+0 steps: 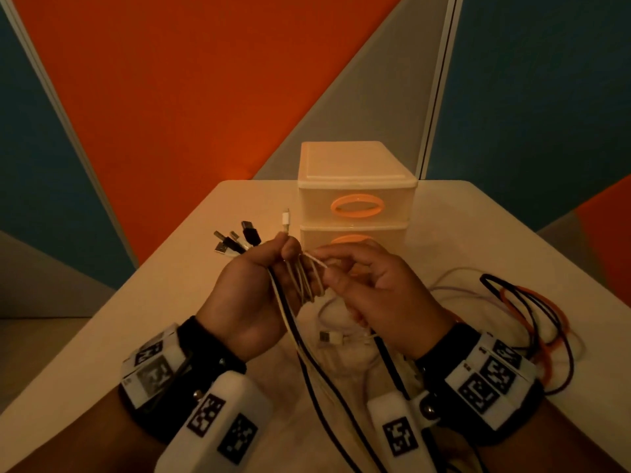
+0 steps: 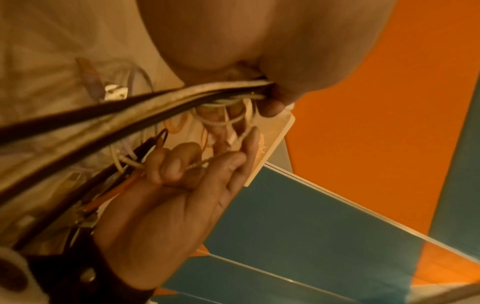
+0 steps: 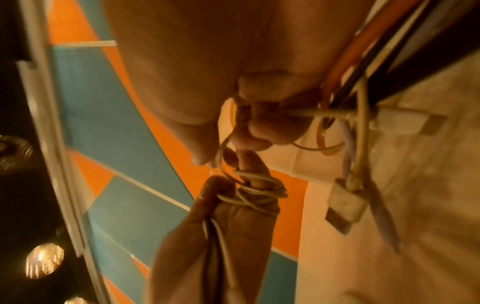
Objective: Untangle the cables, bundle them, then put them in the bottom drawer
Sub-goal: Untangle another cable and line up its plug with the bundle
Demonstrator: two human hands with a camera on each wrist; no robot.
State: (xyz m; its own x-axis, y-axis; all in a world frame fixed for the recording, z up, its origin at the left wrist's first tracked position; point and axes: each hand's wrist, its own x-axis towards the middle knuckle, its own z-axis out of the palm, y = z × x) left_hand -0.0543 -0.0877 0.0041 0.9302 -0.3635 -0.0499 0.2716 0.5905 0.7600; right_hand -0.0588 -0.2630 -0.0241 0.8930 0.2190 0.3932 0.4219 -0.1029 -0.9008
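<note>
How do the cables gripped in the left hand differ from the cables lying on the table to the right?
The gripped cables are gathered, with a thin cord wound around them by the left hand and right hand; the loose cables sprawl in open loops on the table. The gripped ones are white and black; the loose ones include orange. Neither group is in the drawer unit.

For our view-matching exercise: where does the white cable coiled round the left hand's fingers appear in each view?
Head: white cable at centre, coiled round the left hand.
Left wrist: loops just above centre.
Right wrist: coils just below centre.
Shared landmark: orange wall panel.
</note>
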